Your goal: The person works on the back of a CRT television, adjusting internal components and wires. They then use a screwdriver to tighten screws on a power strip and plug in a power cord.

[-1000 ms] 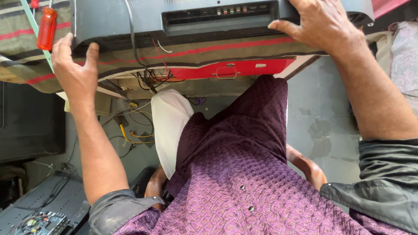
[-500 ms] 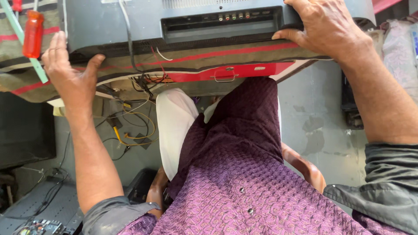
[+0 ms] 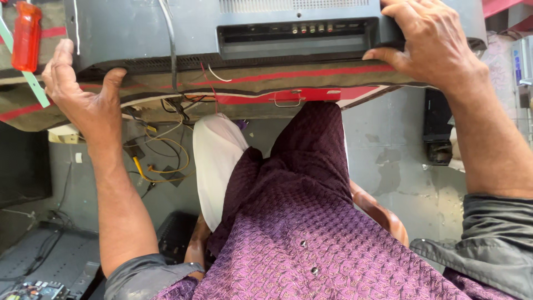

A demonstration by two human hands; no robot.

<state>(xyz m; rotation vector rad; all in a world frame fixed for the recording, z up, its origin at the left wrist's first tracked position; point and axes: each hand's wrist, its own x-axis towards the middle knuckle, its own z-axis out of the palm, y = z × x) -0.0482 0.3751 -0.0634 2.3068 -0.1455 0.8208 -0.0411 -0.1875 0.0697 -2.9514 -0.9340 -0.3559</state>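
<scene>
Television set (image 3: 250,33), dark grey, back panel up, lies across a striped cloth-covered bench (image 3: 311,83) with its near edge hanging slightly past the bench's near edge. Left hand (image 3: 78,94) clamps the set's near-left corner, thumb hooked under the lip, fingers on the side. Right hand (image 3: 433,44) grips the near-right corner, fingers curled over the rim. Both hands closed on the casing, nothing else held.

Outward: connector recess (image 3: 300,36) sits mid-panel, a black cable (image 3: 169,44) runs down over the near edge, loose wires (image 3: 161,150) hang below the bench. Red-handled screwdriver (image 3: 25,36) rests at the bench's far-left edge, just beside the set. Red drawer front (image 3: 288,97) under the bench's near edge.

Judgement: set is being positioned or squared on the bench. Any shift needs both corners moved together, with the cable kept from snagging.
</scene>
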